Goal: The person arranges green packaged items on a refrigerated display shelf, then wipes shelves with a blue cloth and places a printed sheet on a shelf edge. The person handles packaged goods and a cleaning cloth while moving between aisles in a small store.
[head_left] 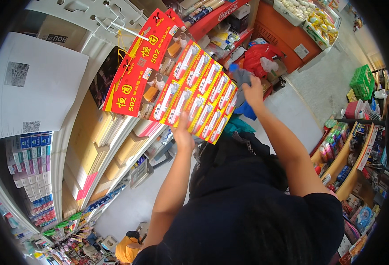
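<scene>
A red and yellow display card of super glue tubes (pixel 199 90) hangs tilted from a white wire hook (pixel 132 33), with at least one similar card right behind it. My left hand (pixel 184 136) grips the card's lower edge, thumb on its front; the fingers behind are hidden. At the card's right edge, my right hand (pixel 252 90) is closed on a grey cloth (pixel 240 76) with a bright blue patch. The cloth is slightly blurred and lies close to the card; whether it touches cannot be made out.
White shelves (pixel 73 150) with stacked envelopes and small boxes run along the left. A red rack (pixel 212 20) and an orange crate (pixel 269 31) stand ahead. Bins of wrapped snacks (pixel 320 26) are at the far right, above a green basket (pixel 361 82). Stocked wooden shelves (pixel 353 163) line the right.
</scene>
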Demonstrator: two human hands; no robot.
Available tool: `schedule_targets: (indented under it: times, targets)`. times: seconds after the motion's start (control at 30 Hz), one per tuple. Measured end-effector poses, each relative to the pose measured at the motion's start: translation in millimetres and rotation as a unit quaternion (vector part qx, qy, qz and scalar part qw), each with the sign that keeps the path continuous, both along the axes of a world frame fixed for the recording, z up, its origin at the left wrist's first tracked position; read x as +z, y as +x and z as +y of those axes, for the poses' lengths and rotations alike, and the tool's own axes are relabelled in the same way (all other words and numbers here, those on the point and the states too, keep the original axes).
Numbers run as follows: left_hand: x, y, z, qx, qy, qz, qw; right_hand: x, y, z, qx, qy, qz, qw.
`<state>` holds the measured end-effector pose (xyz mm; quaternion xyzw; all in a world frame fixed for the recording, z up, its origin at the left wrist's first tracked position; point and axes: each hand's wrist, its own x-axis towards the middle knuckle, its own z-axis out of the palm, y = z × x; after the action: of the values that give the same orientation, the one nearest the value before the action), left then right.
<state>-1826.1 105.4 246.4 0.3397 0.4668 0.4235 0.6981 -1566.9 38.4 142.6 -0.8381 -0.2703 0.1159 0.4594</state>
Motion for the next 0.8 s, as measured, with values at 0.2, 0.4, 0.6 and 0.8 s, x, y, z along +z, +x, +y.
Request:
schedule_targets:
  times: [0.2,0.4,0.6,0.8]
  targets:
    - [-0.8,-11.0,-2.6,-0.002,-0.031,0.029,0.999,-5.6,20.7,6.4,0.12,0.02,0.463,0.878]
    - [-43.0,-40.0,-18.3,-0.127,-0.007,-0.06,0.99,-14.1,-6.7,-1.8,0.091,0.082,0.446,0.887]
    - [-87.1,-44.0,-37.1,-0.129,-0.047,-0.002,0.99,-1.4,-61.9,-3.2,0.153,0.086,0.071,0.982]
    - [-65.8,-26.8,-30.5,-0.083,-0.12,-0.032,0.989,9.7,-109.5,-20.6,0.282,0.035,-0.16,0.946]
